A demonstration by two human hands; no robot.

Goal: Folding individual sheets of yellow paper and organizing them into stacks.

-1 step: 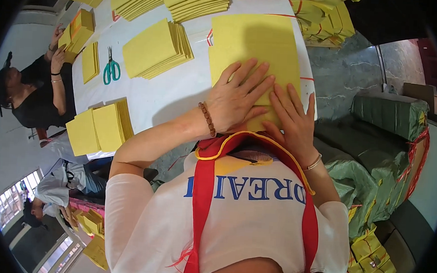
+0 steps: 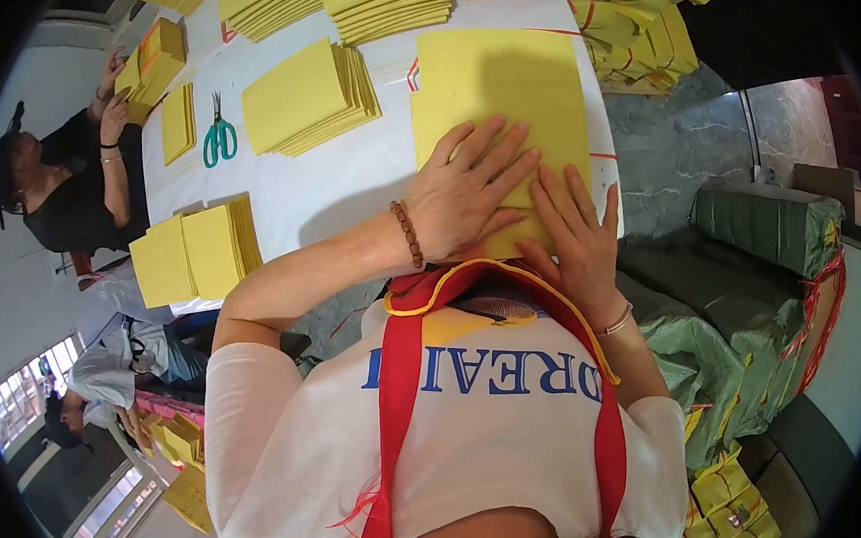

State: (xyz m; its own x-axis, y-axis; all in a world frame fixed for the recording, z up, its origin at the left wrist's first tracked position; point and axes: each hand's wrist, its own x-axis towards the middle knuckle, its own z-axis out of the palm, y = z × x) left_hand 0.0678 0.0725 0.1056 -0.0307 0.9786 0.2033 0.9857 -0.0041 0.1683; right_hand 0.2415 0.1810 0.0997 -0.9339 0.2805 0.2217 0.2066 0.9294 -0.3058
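A large yellow paper sheet [image 2: 506, 81] lies on the white table in front of me. My left hand [image 2: 472, 188] rests on its near part, palm down with the fingers spread. Beside it my right hand [image 2: 579, 229] lies on the sheet's near right part, fingers stretched out and apart. Neither hand grips anything. Whether the yellow paper is one sheet or several stacked ones, I cannot tell.
On the white table [image 2: 287, 196] lie teal-handled scissors [image 2: 219, 143] and a fanned yellow paper stack [image 2: 308, 96]. Another yellow stack [image 2: 200, 250] sits near the left edge. A person [image 2: 66, 183] handles yellow packets at the left. Green wrapped bales [image 2: 763, 225] stand at the right.
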